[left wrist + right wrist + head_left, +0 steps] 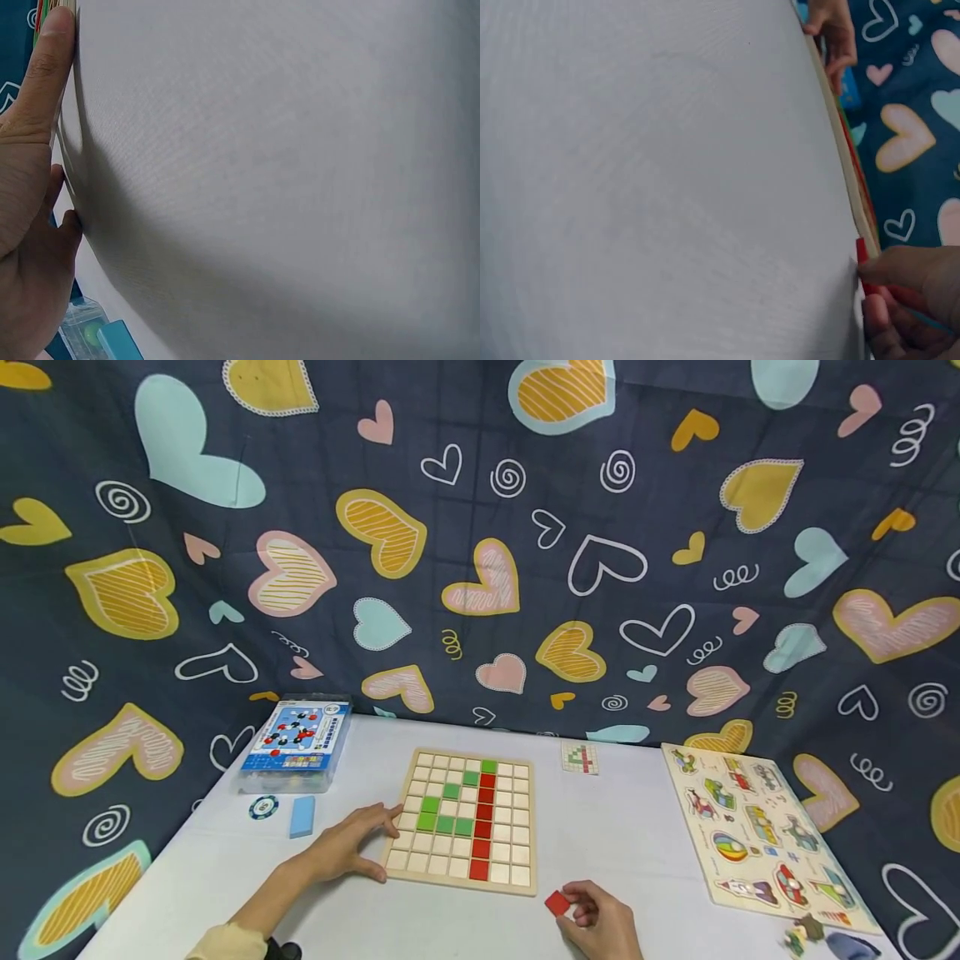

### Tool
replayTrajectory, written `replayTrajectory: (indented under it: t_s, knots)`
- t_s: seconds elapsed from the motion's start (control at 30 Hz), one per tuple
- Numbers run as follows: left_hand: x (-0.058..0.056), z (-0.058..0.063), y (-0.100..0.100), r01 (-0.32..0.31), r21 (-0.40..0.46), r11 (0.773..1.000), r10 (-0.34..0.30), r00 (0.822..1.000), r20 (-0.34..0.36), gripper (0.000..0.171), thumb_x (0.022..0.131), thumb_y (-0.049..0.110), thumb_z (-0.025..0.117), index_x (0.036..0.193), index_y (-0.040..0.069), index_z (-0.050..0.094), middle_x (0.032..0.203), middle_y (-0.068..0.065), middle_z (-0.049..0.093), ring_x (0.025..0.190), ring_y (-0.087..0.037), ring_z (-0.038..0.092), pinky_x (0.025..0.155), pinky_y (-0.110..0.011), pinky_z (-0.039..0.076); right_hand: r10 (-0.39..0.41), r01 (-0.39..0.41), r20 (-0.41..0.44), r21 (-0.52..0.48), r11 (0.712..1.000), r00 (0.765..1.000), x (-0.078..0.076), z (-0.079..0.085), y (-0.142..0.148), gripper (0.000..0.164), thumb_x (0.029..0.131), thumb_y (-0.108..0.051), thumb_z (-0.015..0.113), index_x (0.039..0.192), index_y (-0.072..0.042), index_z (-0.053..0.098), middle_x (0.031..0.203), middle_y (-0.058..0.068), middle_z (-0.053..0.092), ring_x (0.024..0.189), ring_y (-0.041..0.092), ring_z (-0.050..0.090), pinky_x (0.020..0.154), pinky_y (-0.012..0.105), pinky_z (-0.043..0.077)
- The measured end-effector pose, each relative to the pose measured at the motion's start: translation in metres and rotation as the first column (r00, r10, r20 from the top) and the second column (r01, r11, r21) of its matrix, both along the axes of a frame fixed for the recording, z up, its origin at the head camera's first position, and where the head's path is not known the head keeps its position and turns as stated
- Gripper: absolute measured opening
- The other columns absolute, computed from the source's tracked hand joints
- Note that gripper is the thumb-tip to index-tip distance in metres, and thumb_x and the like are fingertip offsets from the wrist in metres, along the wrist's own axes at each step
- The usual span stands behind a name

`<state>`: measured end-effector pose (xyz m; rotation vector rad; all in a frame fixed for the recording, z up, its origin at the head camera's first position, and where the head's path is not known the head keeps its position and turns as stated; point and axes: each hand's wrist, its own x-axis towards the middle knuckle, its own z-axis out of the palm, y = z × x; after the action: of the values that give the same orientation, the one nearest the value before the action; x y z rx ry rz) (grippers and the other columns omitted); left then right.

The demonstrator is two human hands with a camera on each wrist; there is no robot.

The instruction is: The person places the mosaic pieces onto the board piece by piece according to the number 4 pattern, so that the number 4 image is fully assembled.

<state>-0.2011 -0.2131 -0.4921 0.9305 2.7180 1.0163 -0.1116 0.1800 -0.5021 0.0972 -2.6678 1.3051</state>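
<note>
A wooden grid board [459, 882] lies on the table in the head view. Its squares are mostly cream, with a column of red tiles [483, 812] and a stepped pattern of green tiles [444, 825]. My left hand [345, 846] rests at the board's left side, fingers spread, thumb near the front left corner. To the right of the board's front corner, my right hand [603, 922] pinches a loose red square tile [557, 903] between thumb and fingers, just above or on the table; the height is unclear. In the right wrist view that red tile [863, 259] appears edge-on.
A small pattern card [580, 757] lies behind the board. At right is a vehicle puzzle board [714, 878], with loose pieces [806, 931] by its front corner. A boxed set [296, 739], a round chip [263, 807] and a blue block [302, 817] sit at left.
</note>
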Motion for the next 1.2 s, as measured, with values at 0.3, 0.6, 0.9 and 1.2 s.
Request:
replayTrajectory:
  t_s: [0.3, 0.6, 0.9, 1.2]
  knots:
    - [0.001, 0.001, 0.001, 0.001, -0.005, 1.000, -0.001, 1.000, 0.001, 0.048, 0.066, 0.039, 0.080, 0.103, 0.023, 0.055, 0.146, -0.016, 0.042, 0.132, -0.050, 0.032, 0.101, -0.070, 0.030, -0.012, 0.032, 0.096, -0.208, 0.978, 0.995, -0.017, 0.000, 0.005, 0.035, 0.072, 0.011, 0.075, 0.106, 0.007, 0.066, 0.098, 0.016, 0.071, 0.080, 0.015, 0.067, 0.067, 0.019, 0.056]
    - [0.003, 0.002, 0.002, 0.012, 0.002, 1.000, -0.012, 1.000, -0.027, 0.048, 0.065, 0.037, 0.080, 0.103, 0.020, 0.056, 0.144, -0.017, 0.044, 0.130, -0.050, 0.035, 0.102, -0.067, 0.031, 0.089, -0.074, 0.030, -0.332, 0.940, 0.996, -0.059, 0.000, -0.009, 0.032, 0.079, 0.007, 0.071, 0.110, 0.009, 0.064, 0.105, 0.021, 0.069, 0.087, 0.022, 0.068, 0.075, 0.020, 0.056]
    - [0.003, 0.001, 0.004, 0.013, 0.014, 1.000, -0.013, 1.000, -0.022, 0.049, 0.065, 0.036, 0.081, 0.103, 0.019, 0.055, 0.145, -0.017, 0.044, 0.130, -0.050, 0.035, 0.102, -0.068, 0.030, 0.218, -0.225, -0.056, -0.161, 0.961, 0.974, -0.090, 0.002, -0.035, 0.030, 0.078, 0.012, 0.070, 0.108, 0.010, 0.065, 0.097, 0.019, 0.070, 0.081, 0.023, 0.067, 0.068, 0.020, 0.057]
    - [0.002, 0.003, 0.003, 0.003, 0.001, 1.000, -0.003, 1.000, -0.014, 0.048, 0.065, 0.039, 0.080, 0.102, 0.022, 0.055, 0.145, -0.016, 0.043, 0.131, -0.051, 0.033, 0.099, -0.070, 0.031, 0.274, -0.283, -0.096, -0.096, 0.954, 0.957, -0.095, 0.011, -0.049, 0.032, 0.076, 0.012, 0.072, 0.107, 0.011, 0.064, 0.098, 0.021, 0.070, 0.077, 0.023, 0.068, 0.066, 0.019, 0.056]
